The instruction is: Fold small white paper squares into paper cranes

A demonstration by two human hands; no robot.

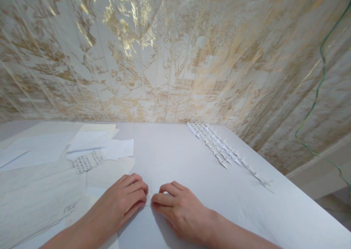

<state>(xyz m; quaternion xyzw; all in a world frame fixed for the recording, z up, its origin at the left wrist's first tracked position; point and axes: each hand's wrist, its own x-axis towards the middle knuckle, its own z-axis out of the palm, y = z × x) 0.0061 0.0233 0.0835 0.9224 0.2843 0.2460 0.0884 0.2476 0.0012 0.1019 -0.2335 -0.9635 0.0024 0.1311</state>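
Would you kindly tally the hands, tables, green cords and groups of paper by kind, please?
Hands: 2 (left hand, right hand)
Table: 1
Green cord: 1
Folded-paper group: 1
Loose-sheet group: 1
Total: 6
Single papers overlap too much to count.

Both hands [153, 201] curl their fingers [141, 201] inward.
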